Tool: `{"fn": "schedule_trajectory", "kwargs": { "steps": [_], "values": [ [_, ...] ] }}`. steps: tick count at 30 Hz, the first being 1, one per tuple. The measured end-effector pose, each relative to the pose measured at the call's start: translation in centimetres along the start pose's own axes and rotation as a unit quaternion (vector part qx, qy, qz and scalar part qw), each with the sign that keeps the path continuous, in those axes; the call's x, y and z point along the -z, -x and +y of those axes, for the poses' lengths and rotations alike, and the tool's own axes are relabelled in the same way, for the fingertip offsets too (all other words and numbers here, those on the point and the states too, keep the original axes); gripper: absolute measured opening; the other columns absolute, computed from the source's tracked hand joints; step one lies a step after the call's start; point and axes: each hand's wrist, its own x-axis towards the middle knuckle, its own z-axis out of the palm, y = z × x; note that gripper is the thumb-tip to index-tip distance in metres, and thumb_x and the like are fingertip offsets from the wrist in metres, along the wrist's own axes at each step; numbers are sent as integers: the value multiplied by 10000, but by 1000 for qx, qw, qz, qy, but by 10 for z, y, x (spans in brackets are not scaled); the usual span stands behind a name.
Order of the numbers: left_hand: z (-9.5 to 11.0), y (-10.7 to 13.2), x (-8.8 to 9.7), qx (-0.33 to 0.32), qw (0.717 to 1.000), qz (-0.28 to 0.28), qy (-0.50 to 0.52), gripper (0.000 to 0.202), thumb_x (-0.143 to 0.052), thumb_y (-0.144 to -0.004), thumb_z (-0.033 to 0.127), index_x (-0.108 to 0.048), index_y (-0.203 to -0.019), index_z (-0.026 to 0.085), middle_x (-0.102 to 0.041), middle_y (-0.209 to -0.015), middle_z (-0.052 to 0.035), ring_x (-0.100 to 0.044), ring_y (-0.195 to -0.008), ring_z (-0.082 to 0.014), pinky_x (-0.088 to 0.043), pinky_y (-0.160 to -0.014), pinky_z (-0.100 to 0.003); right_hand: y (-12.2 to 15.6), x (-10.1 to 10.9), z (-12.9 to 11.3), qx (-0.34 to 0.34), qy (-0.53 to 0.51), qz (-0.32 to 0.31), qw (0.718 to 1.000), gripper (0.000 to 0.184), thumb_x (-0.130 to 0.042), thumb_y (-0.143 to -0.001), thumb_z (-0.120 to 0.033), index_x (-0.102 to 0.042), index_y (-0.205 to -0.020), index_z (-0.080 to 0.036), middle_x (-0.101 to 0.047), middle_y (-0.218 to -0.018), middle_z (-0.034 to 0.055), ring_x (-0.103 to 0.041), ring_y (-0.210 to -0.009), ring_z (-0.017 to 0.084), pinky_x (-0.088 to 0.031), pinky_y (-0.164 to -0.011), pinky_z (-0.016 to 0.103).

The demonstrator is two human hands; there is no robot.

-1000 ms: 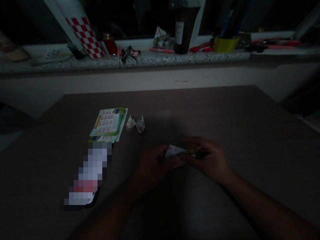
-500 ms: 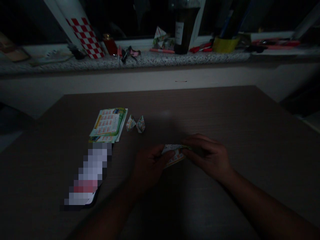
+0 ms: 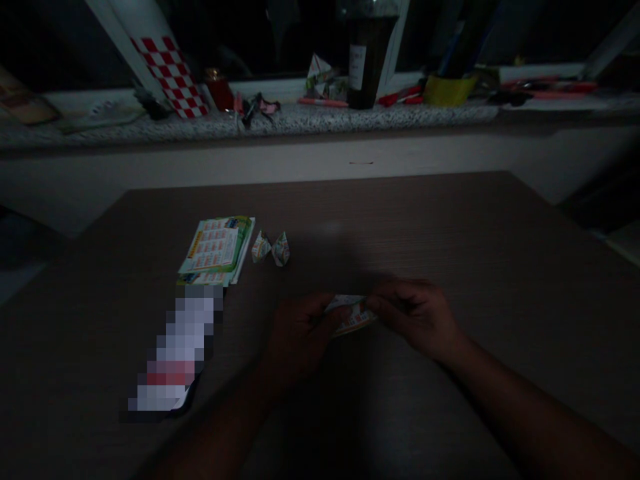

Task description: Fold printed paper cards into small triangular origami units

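Observation:
Between my hands, just above the dark wooden table (image 3: 450, 220), is a small folded printed paper (image 3: 354, 319). My left hand (image 3: 303, 330) pinches its left end, thumb on the near face. At the right end, the thumb and fingers of my right hand (image 3: 415, 310) are closed on the paper too. The fingers behind the paper are partly hidden. Farther off to the left, two small folded paper shapes (image 3: 281, 249) stand side by side on the table. Beside them lies a stack of printed cards (image 3: 213, 247) with green edges and rows of small print.
A phone (image 3: 183, 347) with a blurred-out screen lies at the left, below the cards. On the speckled stone sill (image 3: 300, 120) stand a red-and-white checkered tube (image 3: 173, 73), a dark bottle (image 3: 367, 67), a small red bottle (image 3: 219, 90) and a yellow holder (image 3: 449, 90).
My right hand has lowered slightly and its fingers have curled in more over the paper's right end. The paper's upper edge sits a little lower. My left hand keeps its hold.

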Motion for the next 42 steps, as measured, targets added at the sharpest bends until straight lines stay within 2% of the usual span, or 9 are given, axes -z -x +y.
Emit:
{"fn": "schedule_trajectory", "kwargs": {
  "steps": [11, 15, 20, 27, 33, 42],
  "values": [
    [4, -1, 0, 20, 998, -21, 49, 197, -629, -830, 343, -730, -886, 183, -717, -759, -9, -639, -699, -154, -459, -596, -209, 0, 0, -1, 6, 30, -8, 999, 272, -584, -868, -275, -594, -623, -159, -565, -553, -7, -500, -494, 88, -387, -458, 197],
    [4, 0, -1, 31, 995, -28, 89, 191, -640, -821, 320, -725, -911, 175, -732, -805, -20, -648, -716, -158, -472, -614, -214, 1, 1, -1, 0, 47, -24, 999, 318, -564, -883, -295, -559, -594, -161, -497, -516, -29, -443, -466, 77, -349, -442, 195],
    [4, -1, -1, 41, 995, -28, 90, 191, -654, -810, 332, -725, -880, 168, -725, -778, -21, -644, -708, -160, -469, -606, -213, 1, 1, 0, 5, 45, -33, 998, 355, -544, -893, -299, -504, -565, -169, -423, -504, -47, -386, -449, 68, -310, -430, 199],
    [5, -1, -1, 42, 992, -31, 113, 178, -666, -804, 313, -726, -895, 172, -731, -799, -19, -649, -713, -156, -479, -620, -213, 1, 2, 0, 3, 41, -43, 998, 354, -530, -903, -297, -503, -575, -167, -442, -524, -40, -405, -473, 73, -321, -446, 202],
    [2, 0, -1, 57, 989, -41, 133, 195, -661, -816, 343, -720, -921, 189, -742, -833, -15, -665, -750, -159, -494, -647, -216, 1, 1, 0, 11, 46, -41, 998, 408, -523, -908, -303, -437, -529, -179, -361, -492, -56, -342, -441, 63, -272, -415, 201],
    [5, -1, -3, 75, 976, -45, 200, 195, -697, -784, 320, -721, -910, 173, -751, -818, -23, -691, -745, -165, -507, -622, -206, 1, 2, -3, -3, 55, -55, 997, 436, -504, -922, -342, -482, -521, -171, -471, -461, -30, -409, -414, 70, -288, -408, 208]
  ]
}}
